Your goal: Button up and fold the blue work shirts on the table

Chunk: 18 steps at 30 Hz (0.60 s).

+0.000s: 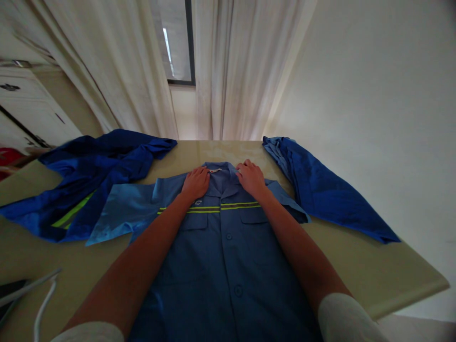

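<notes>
A short-sleeved blue work shirt (pixel 228 247) lies front up on the table, its collar toward the far edge. Two yellow-green stripes cross its chest, and buttons run down the middle. My left hand (pixel 197 183) is closed on the fabric beside the left side of the collar. On the other side, my right hand (pixel 251 176) grips the shirt by the collar and shoulder, fingers bent. My forearms cover parts of the chest and sides. The left sleeve spreads out flat; the right sleeve slants toward the table's right side.
A crumpled dark blue garment (pixel 103 166) with a yellow-green stripe lies at left, and another blue garment (pixel 320 194) at right. A white cable (pixel 46 294) and a dark object (pixel 12 289) are at near left. Curtains (pixel 245 66) hang behind the table (pixel 384 270); a wall stands right.
</notes>
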### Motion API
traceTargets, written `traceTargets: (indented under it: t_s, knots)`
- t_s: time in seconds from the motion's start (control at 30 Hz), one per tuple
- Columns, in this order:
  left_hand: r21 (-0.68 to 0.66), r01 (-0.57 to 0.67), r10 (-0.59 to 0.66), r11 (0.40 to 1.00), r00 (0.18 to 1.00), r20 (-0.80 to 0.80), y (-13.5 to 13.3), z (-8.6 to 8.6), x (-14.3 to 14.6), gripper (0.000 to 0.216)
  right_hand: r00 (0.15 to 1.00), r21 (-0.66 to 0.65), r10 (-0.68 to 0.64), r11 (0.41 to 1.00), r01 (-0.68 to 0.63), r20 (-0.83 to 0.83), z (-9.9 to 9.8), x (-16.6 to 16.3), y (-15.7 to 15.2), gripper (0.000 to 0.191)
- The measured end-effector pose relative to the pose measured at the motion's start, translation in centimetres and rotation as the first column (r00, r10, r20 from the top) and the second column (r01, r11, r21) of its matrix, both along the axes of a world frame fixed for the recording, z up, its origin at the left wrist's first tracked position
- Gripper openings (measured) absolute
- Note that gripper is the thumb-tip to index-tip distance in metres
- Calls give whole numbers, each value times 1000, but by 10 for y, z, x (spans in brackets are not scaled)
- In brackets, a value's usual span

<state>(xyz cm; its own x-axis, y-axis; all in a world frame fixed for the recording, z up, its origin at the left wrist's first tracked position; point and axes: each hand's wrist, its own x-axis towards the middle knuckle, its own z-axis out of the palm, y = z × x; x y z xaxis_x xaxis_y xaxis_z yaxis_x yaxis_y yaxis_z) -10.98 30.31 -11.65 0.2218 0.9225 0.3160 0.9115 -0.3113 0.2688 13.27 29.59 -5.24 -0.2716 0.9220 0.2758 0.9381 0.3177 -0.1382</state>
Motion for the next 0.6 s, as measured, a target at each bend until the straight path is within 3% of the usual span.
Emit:
traceTargets:
  t_s: [0.1,0.23,0.37,0.47,0.6]
  knots:
    - [-98,-14,8,995,998,-65,4,-1,1,59,996,-160,19,987,-4,91,-6,-15,-22,46]
    - [-187,-36,6,982,987,-159,21,-1,-6,65,996,-211,14,978,5,88,-41,-33,-39,86]
    - [-189,-14,-17,982,987,-161,45,-1,-15,65,1000,-192,7,981,-2,26,-64,-41,-21,89]
    - [-78,-20,12,997,995,-94,55,3,-14,60,1000,-201,19,979,-20,-8,-63,-44,5,91]
    - [63,-46,47,997,999,-17,49,18,-14,50,999,-205,30,978,-35,-27,-60,-46,29,89]
